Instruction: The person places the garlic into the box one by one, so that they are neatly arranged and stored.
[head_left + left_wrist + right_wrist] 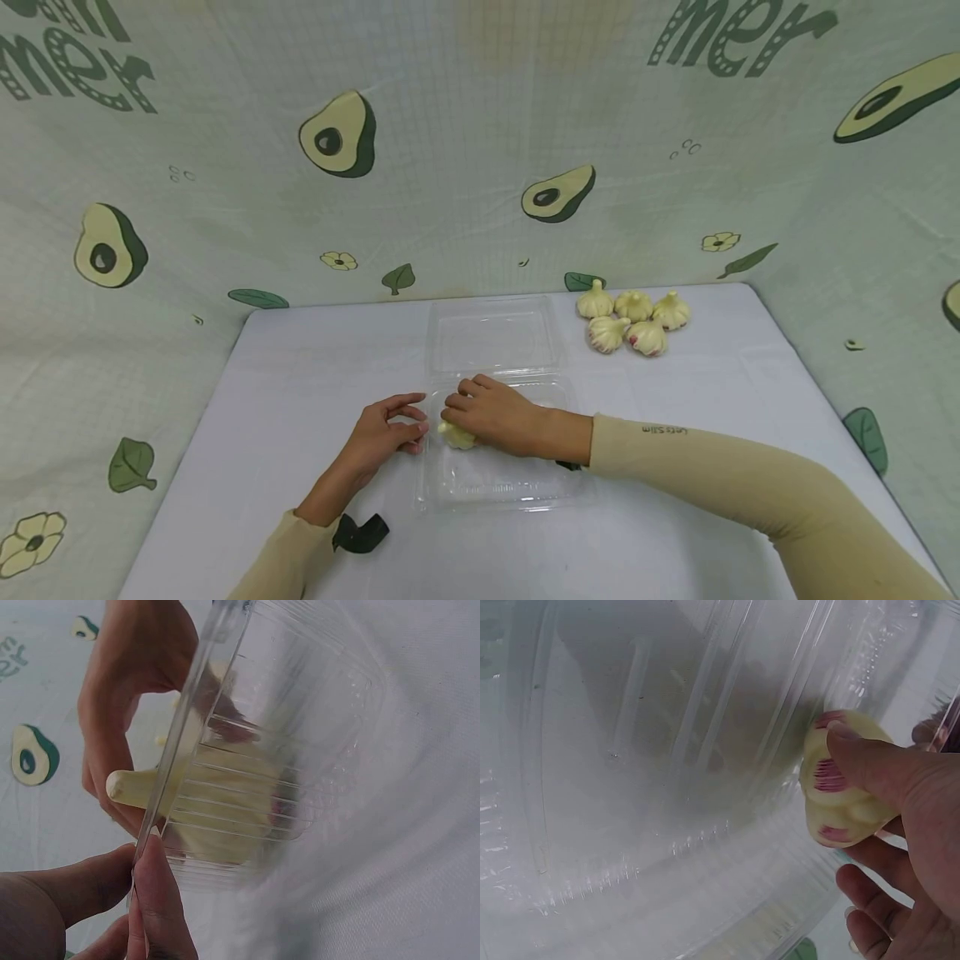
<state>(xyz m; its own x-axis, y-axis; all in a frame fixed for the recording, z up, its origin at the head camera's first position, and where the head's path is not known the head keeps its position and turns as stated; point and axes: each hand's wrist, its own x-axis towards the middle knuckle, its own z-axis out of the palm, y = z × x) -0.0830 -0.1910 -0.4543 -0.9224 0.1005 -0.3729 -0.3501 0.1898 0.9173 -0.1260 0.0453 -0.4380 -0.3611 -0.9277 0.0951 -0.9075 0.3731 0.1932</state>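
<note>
My right hand [498, 418] holds a garlic bulb [456, 436] inside the left end of a clear plastic clamshell container [495, 498]. In the right wrist view, the thumb lies across the pale bulb [832, 814], which has purple patches, and the fingers are behind it. The bulb's stem pokes up above the container rim in the left wrist view, while its body shows through the ribbed wall [315, 780]. At the container's left edge, my left hand [386, 431] pinches the thin rim between thumb and fingers.
Several more garlic bulbs [633, 307] sit grouped at the back right of the white table [315, 358]. The container's lid [491, 333] lies open toward the back. Behind the table hangs an avocado-print cloth [450, 125]. A black strap [362, 533] is at the left wrist.
</note>
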